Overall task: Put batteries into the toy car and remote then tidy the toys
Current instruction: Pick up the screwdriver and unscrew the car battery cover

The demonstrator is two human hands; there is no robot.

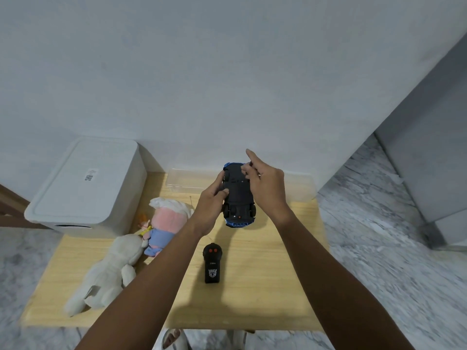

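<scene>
Above table, upturned toy car (lengthwise, away)

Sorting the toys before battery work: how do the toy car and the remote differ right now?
The toy car is held above the table in the left hand, underside up; the remote lies flat on the wooden table, untouched. The right hand works at the car's underside. The car shows blue trim; the remote shows red buttons. Both are mostly black.
</scene>
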